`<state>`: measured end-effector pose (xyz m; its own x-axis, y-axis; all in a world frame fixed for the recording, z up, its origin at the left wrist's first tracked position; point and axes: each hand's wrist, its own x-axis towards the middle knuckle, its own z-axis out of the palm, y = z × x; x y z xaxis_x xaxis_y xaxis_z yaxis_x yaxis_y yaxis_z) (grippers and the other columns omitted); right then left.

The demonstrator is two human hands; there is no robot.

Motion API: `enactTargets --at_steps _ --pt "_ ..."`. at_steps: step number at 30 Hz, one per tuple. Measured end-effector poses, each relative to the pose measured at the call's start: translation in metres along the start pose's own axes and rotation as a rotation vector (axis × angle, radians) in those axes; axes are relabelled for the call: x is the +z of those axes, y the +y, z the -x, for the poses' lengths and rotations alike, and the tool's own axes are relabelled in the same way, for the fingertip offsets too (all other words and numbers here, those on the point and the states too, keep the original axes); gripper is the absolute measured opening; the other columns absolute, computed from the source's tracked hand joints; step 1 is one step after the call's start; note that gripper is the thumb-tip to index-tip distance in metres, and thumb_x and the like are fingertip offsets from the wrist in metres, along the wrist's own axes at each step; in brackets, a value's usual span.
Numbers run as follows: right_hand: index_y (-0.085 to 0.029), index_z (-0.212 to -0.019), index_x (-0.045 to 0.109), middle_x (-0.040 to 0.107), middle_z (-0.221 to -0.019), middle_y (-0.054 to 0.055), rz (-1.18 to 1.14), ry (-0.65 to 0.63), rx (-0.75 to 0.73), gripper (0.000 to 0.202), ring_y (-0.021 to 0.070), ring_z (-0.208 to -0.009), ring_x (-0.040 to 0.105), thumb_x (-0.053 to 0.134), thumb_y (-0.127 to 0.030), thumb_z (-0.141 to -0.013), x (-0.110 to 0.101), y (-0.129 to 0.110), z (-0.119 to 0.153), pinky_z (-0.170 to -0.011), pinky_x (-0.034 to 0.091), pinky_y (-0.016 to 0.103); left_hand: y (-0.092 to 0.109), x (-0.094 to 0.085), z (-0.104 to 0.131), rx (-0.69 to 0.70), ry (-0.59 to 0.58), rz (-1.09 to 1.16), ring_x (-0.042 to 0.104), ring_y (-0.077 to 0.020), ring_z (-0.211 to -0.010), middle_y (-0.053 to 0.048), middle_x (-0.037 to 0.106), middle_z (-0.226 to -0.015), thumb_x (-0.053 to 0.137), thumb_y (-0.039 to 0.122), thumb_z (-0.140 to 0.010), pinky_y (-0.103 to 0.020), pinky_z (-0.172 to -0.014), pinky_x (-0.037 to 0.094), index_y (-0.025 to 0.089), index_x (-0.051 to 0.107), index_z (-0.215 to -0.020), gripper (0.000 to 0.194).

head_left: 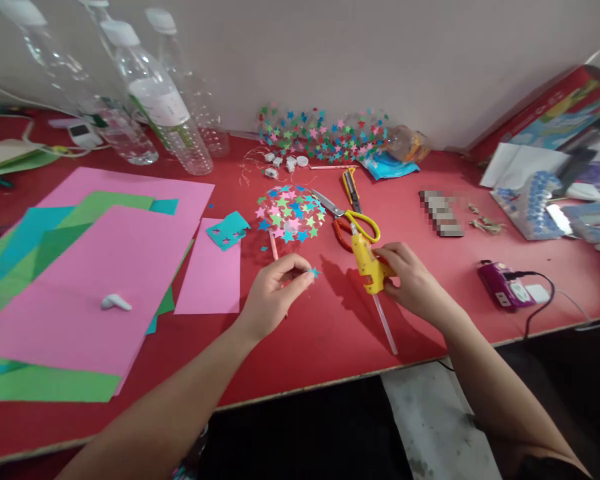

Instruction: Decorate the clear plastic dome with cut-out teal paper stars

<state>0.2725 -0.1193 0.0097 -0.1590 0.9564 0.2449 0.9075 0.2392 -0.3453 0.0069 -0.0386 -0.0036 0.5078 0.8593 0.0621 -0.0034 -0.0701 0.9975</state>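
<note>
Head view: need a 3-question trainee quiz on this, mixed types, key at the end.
1. Multiple choice: which hand holds the yellow glue gun?
A) left
B) right
C) neither
2. True or false: the small white object lies on a pink sheet.
3. Short answer: what is pinched between the thumb and fingers of the left hand?

Key:
1. B, the right hand.
2. True.
3. A blue star.

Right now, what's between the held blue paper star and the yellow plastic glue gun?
Head view: only red tabletop, shadowed, between blue star and glue gun.
</note>
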Motion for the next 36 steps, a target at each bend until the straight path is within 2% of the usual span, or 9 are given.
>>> enactTargets --at_steps 2,4,6,8,12,15,19,31,36 --pt "-0.022 -0.121 0.054 0.054 -0.116 0.012 -0.116 0.145 -0.001 0.043 0.0258 -0.102 0.059 0.062 -0.013 -0.08 -0.005 -0.008 -0.011 -0.077 0.056 0.038 0.0 0.002 -0.001 -0.035 -0.009 0.061 0.055 -0.0106 -0.068 0.001 0.059 -0.071 0.063 0.027 -0.081 -0.024 -0.066 0.043 0.017 0.061 -0.076 0.011" --pt "-0.023 -0.107 0.056 0.054 -0.109 0.01 -0.198 0.221 -0.026 0.031 0.0235 -0.093 0.057 0.07 -0.024 -0.079 -0.004 -0.021 -0.024 -0.066 0.054 0.033 -0.001 0.004 -0.001 -0.071 -0.022 0.096 0.055 -0.0107 -0.067 0.002 0.059 -0.069 0.062 0.027 -0.08 -0.024 -0.065 0.043 0.017 0.06 -0.076 0.01" --pt "-0.023 -0.089 0.052 0.053 -0.096 0.007 -0.254 0.271 -0.115 0.025 0.0222 -0.086 0.055 0.073 -0.032 -0.08 0.007 -0.034 -0.035 -0.064 0.052 0.034 -0.003 0.005 -0.001 -0.094 -0.03 0.088 0.055 -0.0106 -0.066 0.002 0.059 -0.07 0.062 0.026 -0.079 -0.024 -0.065 0.043 0.017 0.06 -0.076 0.009" --pt "-0.024 -0.085 0.048 0.052 -0.087 0.004 -0.314 0.304 -0.186 0.025 0.022 -0.082 0.054 0.069 -0.035 -0.082 0.024 -0.042 -0.04 -0.067 0.051 0.037 -0.005 0.006 -0.001 -0.104 -0.038 0.06 0.054 -0.0103 -0.066 0.002 0.058 -0.069 0.061 0.026 -0.08 -0.024 -0.065 0.042 0.017 0.059 -0.076 0.01" --pt "-0.024 -0.094 0.048 0.054 -0.087 0.004 -0.482 0.231 -0.1 0.014 0.0204 -0.078 0.055 0.058 -0.031 -0.087 0.055 -0.047 -0.032 -0.068 0.05 0.037 -0.008 0.01 0.0 -0.093 -0.061 0.016 0.05 -0.0099 -0.066 0.004 0.053 -0.068 0.06 0.026 -0.082 -0.024 -0.064 0.04 0.018 0.057 -0.075 0.011" --pt "-0.024 -0.098 0.048 0.054 -0.089 0.002 -0.634 0.208 0.039 0.02 0.0167 -0.072 0.054 0.061 -0.025 -0.082 0.063 -0.049 -0.023 -0.063 0.05 0.033 -0.009 0.014 0.001 -0.068 -0.083 -0.004 0.051 -0.0103 -0.068 0.003 0.053 -0.07 0.059 0.025 -0.083 -0.024 -0.066 0.041 0.018 0.056 -0.075 0.011" --pt "-0.025 -0.095 0.048 0.056 -0.086 0.0 -0.712 0.223 0.132 0.024 0.0142 -0.069 0.056 0.065 -0.022 -0.079 0.066 -0.052 -0.018 -0.061 0.05 0.029 -0.01 0.019 0.002 -0.062 -0.095 -0.044 0.055 -0.0121 -0.071 0.002 0.057 -0.072 0.059 0.024 -0.083 -0.025 -0.069 0.043 0.018 0.058 -0.076 0.009" --pt "-0.024 -0.085 0.051 0.062 -0.081 -0.002 -0.808 0.169 0.142 0.015 0.0142 -0.071 0.063 0.063 -0.018 -0.078 0.054 -0.058 -0.024 -0.067 0.054 0.03 -0.009 0.017 0.002 -0.071 -0.104 -0.046 0.057 -0.0122 -0.072 0.001 0.06 -0.074 0.06 0.025 -0.083 -0.025 -0.069 0.045 0.018 0.061 -0.078 0.009" --pt "-0.026 -0.087 0.052 0.066 -0.081 -0.001 -0.627 0.261 0.125 0.015 0.0149 -0.07 0.064 0.064 -0.019 -0.079 0.06 -0.053 -0.02 -0.066 0.053 0.03 -0.009 0.018 0.002 -0.155 -0.079 -0.047 0.057 -0.0127 -0.068 0.0 0.064 -0.073 0.062 0.026 -0.08 -0.026 -0.067 0.046 0.017 0.064 -0.079 0.009"
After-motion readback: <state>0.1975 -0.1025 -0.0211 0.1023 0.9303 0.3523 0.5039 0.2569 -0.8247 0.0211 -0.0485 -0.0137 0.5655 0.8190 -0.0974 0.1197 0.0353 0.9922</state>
